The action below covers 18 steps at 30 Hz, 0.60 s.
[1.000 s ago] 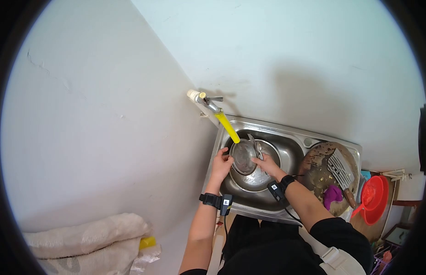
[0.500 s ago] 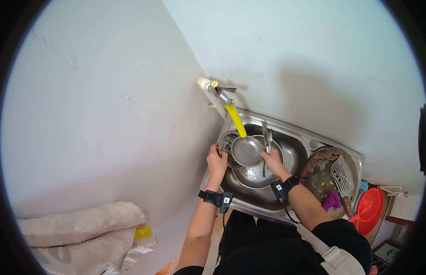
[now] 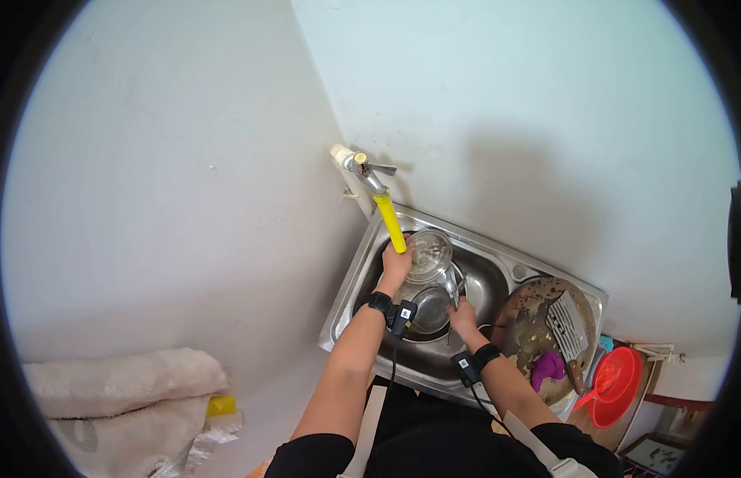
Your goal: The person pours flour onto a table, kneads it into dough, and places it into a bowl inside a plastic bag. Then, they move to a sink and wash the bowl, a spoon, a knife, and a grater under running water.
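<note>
In the steel sink (image 3: 491, 279), my left hand (image 3: 397, 264) grips the rim of a shiny bowl (image 3: 431, 253), tilted just right of the yellow faucet hose (image 3: 390, 223). My right hand (image 3: 463, 315) is closed around metal cutlery, with a spoon (image 3: 452, 285) pointing up out of it towards the bowl. Right beside those fingers is a small round metal bowl (image 3: 431, 311), lower in the basin. A larger metal basin lies beneath, mostly covered by my hands and the bowls.
Right of the basin, a round stained board (image 3: 510, 325) carries a slotted turner (image 3: 568, 325) and a purple cloth (image 3: 548, 368). Red plastic bowls (image 3: 617, 386) stand beyond it. Walls rise behind and left of the sink; a rolled fleece blanket (image 3: 127, 382) is at lower left.
My left hand has moved up beneath the hose, tilting the bowl. My right hand has drawn lower with the cutlery, and the small metal bowl now sits lower, away from the hose. The view has shifted.
</note>
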Available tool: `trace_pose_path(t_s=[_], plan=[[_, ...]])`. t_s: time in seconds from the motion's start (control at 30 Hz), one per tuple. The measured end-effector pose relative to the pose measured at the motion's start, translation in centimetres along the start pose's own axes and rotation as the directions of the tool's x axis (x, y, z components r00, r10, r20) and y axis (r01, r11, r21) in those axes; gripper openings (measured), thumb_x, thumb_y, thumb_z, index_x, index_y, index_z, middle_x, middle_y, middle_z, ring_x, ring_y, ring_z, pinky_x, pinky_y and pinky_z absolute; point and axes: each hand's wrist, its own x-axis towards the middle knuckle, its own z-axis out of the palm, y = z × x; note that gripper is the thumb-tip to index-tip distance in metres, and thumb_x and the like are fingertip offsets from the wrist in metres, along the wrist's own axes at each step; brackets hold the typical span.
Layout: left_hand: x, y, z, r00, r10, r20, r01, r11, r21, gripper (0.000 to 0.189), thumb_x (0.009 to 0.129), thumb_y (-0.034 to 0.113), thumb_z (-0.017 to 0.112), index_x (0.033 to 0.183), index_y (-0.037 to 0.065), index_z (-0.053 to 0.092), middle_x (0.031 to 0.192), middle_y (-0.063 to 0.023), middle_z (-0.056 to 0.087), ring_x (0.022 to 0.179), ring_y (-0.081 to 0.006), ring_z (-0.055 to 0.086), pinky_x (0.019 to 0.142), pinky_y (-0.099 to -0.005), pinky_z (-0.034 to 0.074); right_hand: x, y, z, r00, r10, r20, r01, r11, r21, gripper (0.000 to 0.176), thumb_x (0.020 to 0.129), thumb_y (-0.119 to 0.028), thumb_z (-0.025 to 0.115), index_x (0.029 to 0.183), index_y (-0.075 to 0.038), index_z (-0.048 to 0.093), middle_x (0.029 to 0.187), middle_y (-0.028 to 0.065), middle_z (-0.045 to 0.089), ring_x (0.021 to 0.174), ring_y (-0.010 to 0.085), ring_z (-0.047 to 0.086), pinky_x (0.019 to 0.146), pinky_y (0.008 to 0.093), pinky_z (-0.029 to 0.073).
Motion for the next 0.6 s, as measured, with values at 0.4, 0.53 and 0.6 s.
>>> trace_pose_path(t_s=[0.4,0.53,0.6], plan=[[-2.9,-4.2,-3.2,0.979,-0.202,-0.008,0.202,0.979,0.019,0.035,0.072,0.018,0.055,0.100,-0.002,0.052,0.092,-0.0232,0.057,0.087,-0.0337,0.056,0.076,-0.0393,0.044,4.0,4.6,2.4,0.944,-0.173,0.280,0.215,0.969,-0.123,0.036,0.063,-0.017,0.062,0.090,0.005,0.055,0.083,0.0235,0.059,0.080,0.0344,0.059,0.070,0.0403,0.046],[-4.5,-0.5,-5.6,0.951,-0.271,-0.149,0.251,0.958,-0.141,0.029,0.067,0.009,0.053,0.094,-0.002,0.053,0.077,-0.0216,0.059,0.076,-0.0313,0.059,0.061,-0.0385,0.047,6.4,-3.7,-0.8,0.800,-0.576,-0.169,0.598,0.789,0.140,0.027,0.075,-0.010,0.056,0.100,0.000,0.050,0.091,0.0126,0.055,0.086,0.0233,0.054,0.075,0.0304,0.044],[-4.8,-1.1,-4.9,0.924,-0.321,-0.209,0.261,0.927,-0.270,0.031,0.065,0.009,0.055,0.093,-0.003,0.053,0.086,-0.0223,0.058,0.078,-0.0328,0.058,0.067,-0.0378,0.045,10.6,-6.5,0.5,0.811,-0.581,0.067,0.443,0.685,0.578,0.022,0.081,-0.012,0.053,0.101,-0.004,0.050,0.087,0.0049,0.054,0.077,0.0138,0.053,0.067,0.0237,0.044]])
